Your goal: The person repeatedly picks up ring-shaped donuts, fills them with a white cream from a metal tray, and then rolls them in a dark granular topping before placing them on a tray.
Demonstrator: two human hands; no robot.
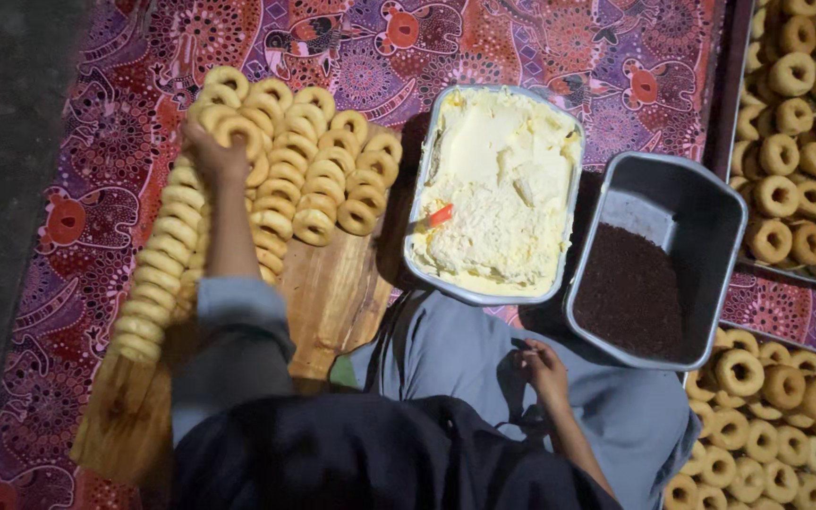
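Both hands show in the head view. Reaching up the left side, the left hand (212, 151) closes its fingers on a pale doughnut ring (238, 130) at the near edge of a heap of rings (318, 175) on a wooden board (332, 302). Resting on the person's grey-clad lap, the right hand (545, 368) is loosely curled; whether it holds anything I cannot tell.

Roughly thirty rings lie overlapped in about five slanting rows on the board, and a further column of some ten or more rings (158, 274) runs down its left edge, partly hidden behind the left forearm.

Two metal tubs stand on the patterned purple-red cloth (540, 47). One, the long tub (573, 165), is filled almost to the rim with pale yellow cream, and one small red-orange utensil tip (439, 215) sticks out of it. Its neighbour, the grey tub (710, 212) just to the right, holds dark brown sprinkles heaped toward its near end, with bare metal showing at the far end.

Two trays of browner doughnuts sit at the right: an upper tray (741, 142) and a lower tray (786, 340). Both are cut off by the frame, so their rings cannot be counted in full. The board's near end is in shadow beneath the dark sleeve.
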